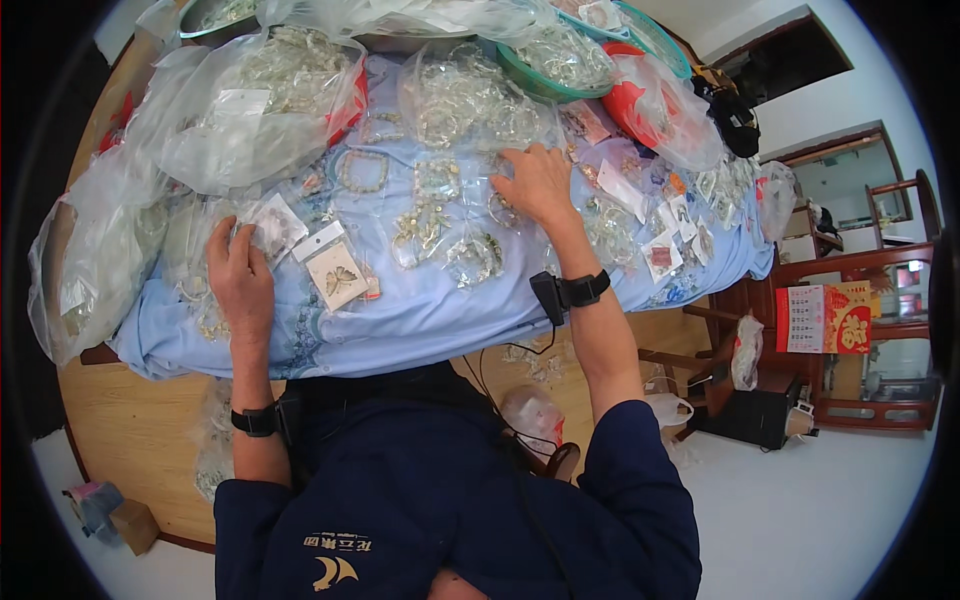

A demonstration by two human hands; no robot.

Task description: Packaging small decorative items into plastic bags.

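My left hand (240, 285) rests at the left side of the cloth with its fingers stretched out and apart. Beside it lie clear plastic bags and a small clear packet with a white card (278, 226). My right hand (540, 185) reaches farther in, fingers spread, over the near edge of a clear bag of bracelets (480, 105); nothing shows in its grip. Between the hands are a beaded bracelet (362, 172), bagged bracelets (437, 180), more bagged jewellery (420, 235), and a packet holding a butterfly-shaped piece (337, 275) on a card.
A light blue cloth (430, 320) covers the table. Large clear bags (260, 110), a green basket (550, 80) and a red-and-white bag (660, 105) stand along the far side. Carded packets (662, 255) lie at the right. Wooden furniture (880, 360) stands farther right.
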